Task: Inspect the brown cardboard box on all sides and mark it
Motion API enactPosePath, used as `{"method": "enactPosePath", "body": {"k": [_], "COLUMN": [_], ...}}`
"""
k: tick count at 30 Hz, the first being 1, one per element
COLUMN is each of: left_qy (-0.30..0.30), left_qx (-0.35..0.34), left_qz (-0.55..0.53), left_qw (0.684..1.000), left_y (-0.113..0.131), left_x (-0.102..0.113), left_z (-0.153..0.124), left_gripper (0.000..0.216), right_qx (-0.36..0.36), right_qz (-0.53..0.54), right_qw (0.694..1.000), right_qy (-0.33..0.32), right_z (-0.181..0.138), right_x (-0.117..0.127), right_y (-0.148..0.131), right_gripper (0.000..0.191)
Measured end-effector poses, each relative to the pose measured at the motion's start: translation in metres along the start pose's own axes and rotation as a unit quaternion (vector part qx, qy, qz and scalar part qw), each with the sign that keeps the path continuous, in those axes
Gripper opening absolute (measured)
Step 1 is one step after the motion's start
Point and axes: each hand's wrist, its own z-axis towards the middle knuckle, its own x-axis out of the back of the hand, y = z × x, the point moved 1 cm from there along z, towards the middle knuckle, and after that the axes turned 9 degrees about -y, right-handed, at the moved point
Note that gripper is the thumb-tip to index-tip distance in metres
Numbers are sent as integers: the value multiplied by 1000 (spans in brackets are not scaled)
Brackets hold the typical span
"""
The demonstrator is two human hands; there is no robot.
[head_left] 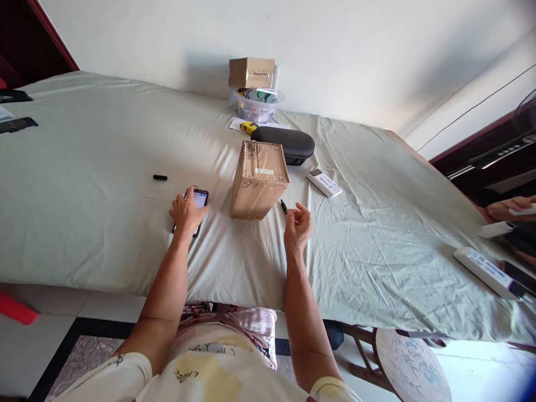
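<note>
My left hand (pixel 186 214) lies over a smartphone (pixel 201 197) with a lit screen, thumb by its right edge and fingers across its upper part, gripping it on the cloth. A black marker (pixel 284 207) is pinched in my right hand (pixel 298 228), its tip pointing up and left. Between my hands stands a taped brown cardboard box (pixel 256 195), with white printed marks and dark drawn lines on top. Neither hand touches this box. Left of it, beyond the phone, lies a small black cylinder (pixel 159 177) resembling a marker cap.
Behind the box are a black case (pixel 288 142), a yellow tape measure (pixel 248 127) and a clear plastic tub (pixel 256 109) topped by another carton (pixel 251 72). A white device (pixel 324 183) lies to the right. Another person's hand (pixel 508 209) shows at the far right.
</note>
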Motion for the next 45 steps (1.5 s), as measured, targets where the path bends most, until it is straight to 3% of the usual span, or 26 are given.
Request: {"method": "enactPosePath", "body": {"k": [4, 7, 9, 11, 13, 15, 16, 19, 24, 31, 36, 43, 45], "left_qy": [44, 106, 134, 156, 178, 198, 204, 224, 249, 175, 187, 167, 156], "left_qx": [-61, -138, -190, -234, -278, -317, -335, -377, -426, -501, -530, -525, -513], "left_qz": [-124, -213, -256, -281, -288, -286, -283, -265, -244, -351, -406, -462, -466], "left_qw": [990, 961, 938, 918, 899, 882, 875, 859, 835, 772, 721, 694, 704], "left_y": [7, 12, 16, 22, 29, 37, 40, 48, 50, 48, 49, 46, 45], "left_x": [-5, -9, -12, -16, -20, -25, -28, -35, -38, -33, -33, -35, -37], "left_z": [0, -3, -8, -17, -29, -41, -47, -60, -65, -64, -65, -65, -66], "left_gripper": [79, 88, 95, 102, 106, 109, 110, 108, 106, 85, 68, 68, 68], "right_qx": [24, 27, 14, -20, -57, -84, -92, -110, -111, -143, -134, -102, -95], "right_qz": [112, 166, 206, 232, 228, 214, 211, 224, 241, 280, 291, 277, 277], "right_qw": [992, 979, 956, 900, 813, 742, 721, 701, 718, 713, 731, 764, 773], "right_qy": [-59, -112, -207, -370, -533, -630, -654, -668, -644, -627, -603, -573, -563], "right_z": [-9, -18, -22, -26, -30, -34, -36, -38, -34, -32, -30, -31, -31], "right_x": [2, 1, 0, -4, -7, -10, -11, -13, -11, -8, -5, -5, -4], "right_y": [-18, -29, -35, -39, -42, -43, -44, -44, -41, -36, -38, -37, -40], "right_gripper": [32, 36, 42, 53, 73, 92, 96, 83, 46, 43, 39, 37, 38]}}
